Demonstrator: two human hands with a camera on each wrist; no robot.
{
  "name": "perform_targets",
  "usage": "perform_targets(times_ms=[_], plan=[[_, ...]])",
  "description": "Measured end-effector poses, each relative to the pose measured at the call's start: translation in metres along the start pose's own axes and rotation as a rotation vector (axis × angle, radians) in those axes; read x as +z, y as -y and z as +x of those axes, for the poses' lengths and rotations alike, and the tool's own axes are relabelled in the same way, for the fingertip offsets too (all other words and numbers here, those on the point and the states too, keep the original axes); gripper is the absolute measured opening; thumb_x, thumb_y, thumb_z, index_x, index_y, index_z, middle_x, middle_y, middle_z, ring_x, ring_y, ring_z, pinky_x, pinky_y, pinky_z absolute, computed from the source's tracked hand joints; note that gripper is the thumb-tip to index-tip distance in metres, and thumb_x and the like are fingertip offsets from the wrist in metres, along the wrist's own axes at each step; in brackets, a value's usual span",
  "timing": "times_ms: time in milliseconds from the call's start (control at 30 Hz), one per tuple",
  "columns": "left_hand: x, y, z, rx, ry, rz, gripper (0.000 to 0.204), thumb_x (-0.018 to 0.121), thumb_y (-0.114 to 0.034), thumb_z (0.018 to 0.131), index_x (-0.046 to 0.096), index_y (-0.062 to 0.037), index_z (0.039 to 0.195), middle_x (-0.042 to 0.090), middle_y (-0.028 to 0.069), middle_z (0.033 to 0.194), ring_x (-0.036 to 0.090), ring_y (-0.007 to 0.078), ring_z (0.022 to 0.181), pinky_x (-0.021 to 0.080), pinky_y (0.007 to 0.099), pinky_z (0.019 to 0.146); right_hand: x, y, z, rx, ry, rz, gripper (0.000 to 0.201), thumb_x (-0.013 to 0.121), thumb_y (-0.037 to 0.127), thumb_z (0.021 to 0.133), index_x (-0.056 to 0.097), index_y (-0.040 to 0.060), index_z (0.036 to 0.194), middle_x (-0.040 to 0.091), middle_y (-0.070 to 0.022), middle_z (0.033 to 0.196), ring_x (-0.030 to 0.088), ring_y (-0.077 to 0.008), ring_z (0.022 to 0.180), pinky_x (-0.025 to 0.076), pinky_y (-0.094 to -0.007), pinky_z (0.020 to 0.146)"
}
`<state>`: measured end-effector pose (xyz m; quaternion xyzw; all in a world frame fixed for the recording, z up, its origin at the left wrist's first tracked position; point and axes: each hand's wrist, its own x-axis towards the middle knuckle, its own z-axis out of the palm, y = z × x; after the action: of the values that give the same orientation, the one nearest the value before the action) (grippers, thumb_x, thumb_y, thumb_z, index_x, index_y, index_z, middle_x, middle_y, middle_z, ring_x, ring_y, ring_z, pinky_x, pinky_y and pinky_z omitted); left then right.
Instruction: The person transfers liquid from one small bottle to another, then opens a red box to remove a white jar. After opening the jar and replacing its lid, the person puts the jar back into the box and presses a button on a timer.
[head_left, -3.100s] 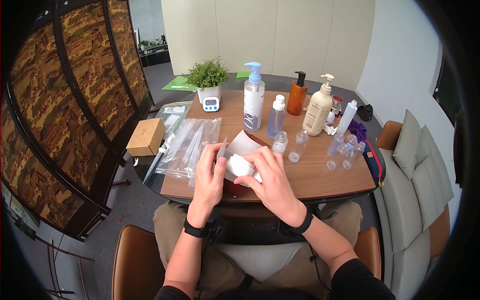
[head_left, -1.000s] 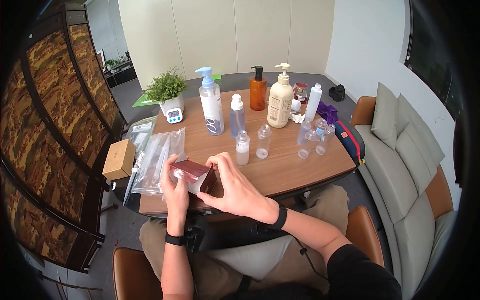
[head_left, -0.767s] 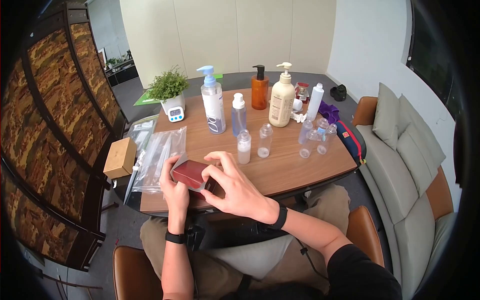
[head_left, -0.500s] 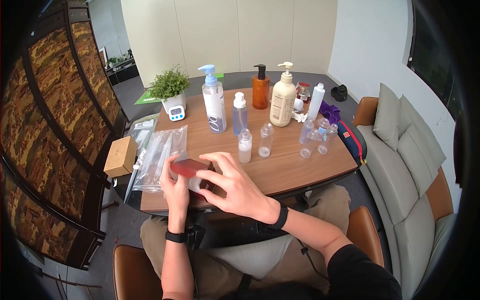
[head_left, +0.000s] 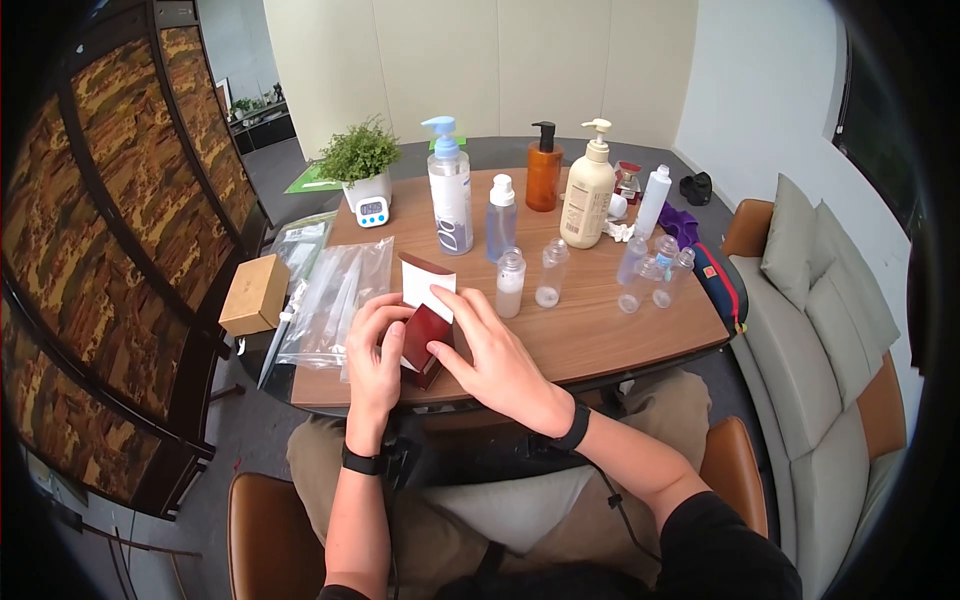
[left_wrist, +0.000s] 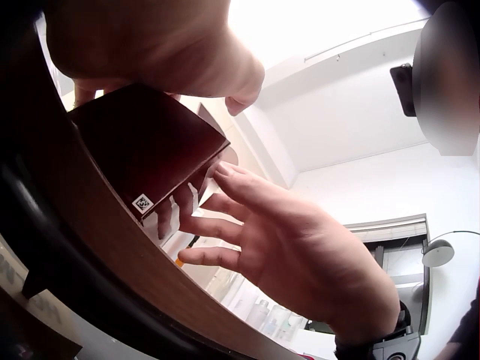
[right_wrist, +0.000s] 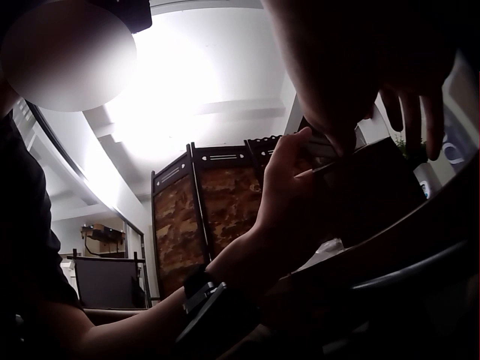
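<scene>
A dark red box (head_left: 432,330) stands at the table's front edge, its white-lined flap (head_left: 428,284) raised at the back and a red flap tilted over the opening. My left hand (head_left: 375,358) grips the box's left side with bent fingers. From the right, my right hand (head_left: 505,365) touches it with fairly straight fingers, the index fingertip at the white flap and the thumb at the red one. The left wrist view shows the box's dark face (left_wrist: 146,146) with a small square code, beside the right hand (left_wrist: 300,247). The inside of the box is mostly hidden.
Clear plastic bags (head_left: 345,295) and a brown carton (head_left: 255,295) are at left. Behind stand a potted plant (head_left: 360,155), a timer (head_left: 372,211) and pump bottles (head_left: 590,195). Small clear bottles (head_left: 510,285) stand right of the hands; a dark pouch (head_left: 722,285) lies farther right.
The crumpled white material held between both hands in the oldest frame is out of sight. Since half a second ago, the white-lined flap has come upright and the box has turned; the head view has shifted.
</scene>
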<state>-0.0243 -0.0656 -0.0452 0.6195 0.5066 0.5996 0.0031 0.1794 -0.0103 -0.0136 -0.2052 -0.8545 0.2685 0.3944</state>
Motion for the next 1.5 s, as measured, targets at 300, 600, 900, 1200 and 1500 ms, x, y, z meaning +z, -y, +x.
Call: perform_targets(times_ms=[300,600,900,1200,1500], plan=[[0.003,0.0,-0.006,-0.187,-0.019,-0.012,0.027,0.072,-0.007,0.094,0.07,0.0003,0.12,0.075,0.0118,0.118,0.075,0.0221,0.102,0.059,0.0356,0.086,0.008,-0.002,0.002,-0.234,-0.162,0.133,0.058,0.076,0.006,0.098,0.053,0.0008,0.151,0.059,-0.0231,0.147,0.062,-0.0437,0.131,0.053,-0.0495,0.109],[-0.008,0.012,-0.002,-0.332,-0.128,-0.585,0.04,0.047,-0.006,0.094,0.063,0.0,0.13,0.073,0.0193,0.139,0.069,0.0273,0.127,0.05,0.0418,0.114,0.007,0.006,0.005,-0.26,-0.055,0.052,0.029,0.077,0.013,0.1,0.074,0.0041,0.128,0.064,-0.0181,0.134,0.064,-0.0385,0.125,0.055,-0.0499,0.105],[-0.01,0.012,-0.002,-0.274,-0.083,-0.436,0.026,0.055,0.002,0.098,0.072,0.0018,0.117,0.075,0.0157,0.133,0.07,0.0214,0.121,0.054,0.0368,0.107,0.013,-0.001,0.005,-0.282,-0.034,-0.02,0.028,0.077,0.009,0.099,0.076,0.0025,0.126,0.07,-0.0166,0.134,0.067,-0.0399,0.124,0.055,-0.0485,0.107],[-0.006,0.017,-0.004,-0.274,-0.092,-0.458,0.023,0.059,0.001,0.099,0.073,-0.0012,0.118,0.076,0.0068,0.124,0.07,0.0133,0.102,0.055,0.0305,0.089,0.014,0.003,0.003,-0.285,-0.046,-0.003,0.034,0.079,0.01,0.099,0.076,0.0013,0.131,0.07,-0.018,0.134,0.067,-0.0394,0.125,0.056,-0.048,0.107],[-0.001,0.007,-0.002,-0.245,-0.12,-0.368,0.016,0.065,-0.003,0.101,0.075,-0.0016,0.114,0.076,0.0055,0.117,0.071,0.0152,0.102,0.054,0.0312,0.087,0.018,0.003,0.003,-0.275,-0.091,0.005,0.029,0.078,0.006,0.099,0.078,0.0007,0.128,0.071,-0.0186,0.131,0.068,-0.0392,0.123,0.057,-0.0467,0.105]])
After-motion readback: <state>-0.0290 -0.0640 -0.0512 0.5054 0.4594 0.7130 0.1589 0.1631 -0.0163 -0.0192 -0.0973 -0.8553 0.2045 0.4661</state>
